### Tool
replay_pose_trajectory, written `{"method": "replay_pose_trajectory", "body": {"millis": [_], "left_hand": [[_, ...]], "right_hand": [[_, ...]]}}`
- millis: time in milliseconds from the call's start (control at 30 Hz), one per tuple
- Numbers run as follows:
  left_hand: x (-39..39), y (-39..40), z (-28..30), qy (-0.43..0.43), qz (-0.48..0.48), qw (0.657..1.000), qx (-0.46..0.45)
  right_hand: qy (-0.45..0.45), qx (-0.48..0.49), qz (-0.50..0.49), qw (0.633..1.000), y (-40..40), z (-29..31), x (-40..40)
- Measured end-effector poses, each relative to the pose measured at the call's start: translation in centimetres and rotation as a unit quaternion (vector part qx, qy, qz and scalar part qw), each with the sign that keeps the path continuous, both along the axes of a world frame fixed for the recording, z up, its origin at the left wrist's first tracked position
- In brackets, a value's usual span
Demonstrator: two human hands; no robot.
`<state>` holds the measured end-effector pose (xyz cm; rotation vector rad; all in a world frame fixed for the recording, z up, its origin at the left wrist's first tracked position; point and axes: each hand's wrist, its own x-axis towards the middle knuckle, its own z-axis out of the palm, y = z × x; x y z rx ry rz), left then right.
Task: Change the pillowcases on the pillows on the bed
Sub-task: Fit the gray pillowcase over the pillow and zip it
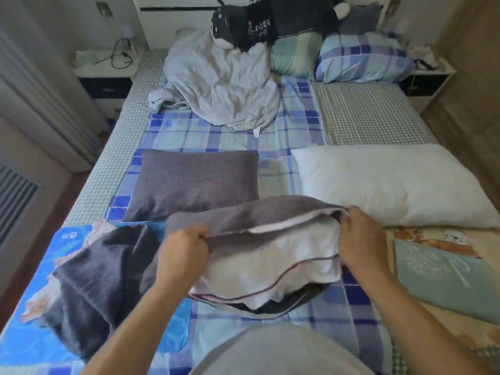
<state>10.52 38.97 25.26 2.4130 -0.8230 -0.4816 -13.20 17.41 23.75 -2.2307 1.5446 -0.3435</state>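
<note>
A bed under a blue plaid sheet. From left: a loose grey pillowcase; the left hand and right hand, each clenched on the grey case's open edge around a white pillow at the near edge.

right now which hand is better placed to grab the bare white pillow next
Right hand. It grips the grey pillowcase at the edge nearest the white pillow, which lies just beyond it. The left hand is farther away.
</note>
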Motion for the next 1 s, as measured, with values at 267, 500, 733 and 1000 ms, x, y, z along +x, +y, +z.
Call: {"method": "replay_pose_trajectory", "body": {"millis": [267,500,733,1000], "left_hand": [[4.1,-5.2,-0.4,-0.119,-0.088,0.97,0.195],[-5.1,-3.2,-9.2,-0.095,-0.219,0.931,0.275],[-11.6,-7.6,-8.2,-0.043,-0.429,0.902,-0.003],[-14.0,-12.1,-10.2,-0.155,-0.605,0.78,-0.043]], "right_hand": [[0.242,0.071,0.082,0.964,-7.8,2.1,1.9],[0.083,0.194,0.082,0.974,-2.5,-6.2,-5.4],[-0.192,0.334,-0.051,0.921,-3.1,-6.5,-11.6],[-0.131,0.138,0.037,0.981,-1.3,-4.4,-10.6]]}}
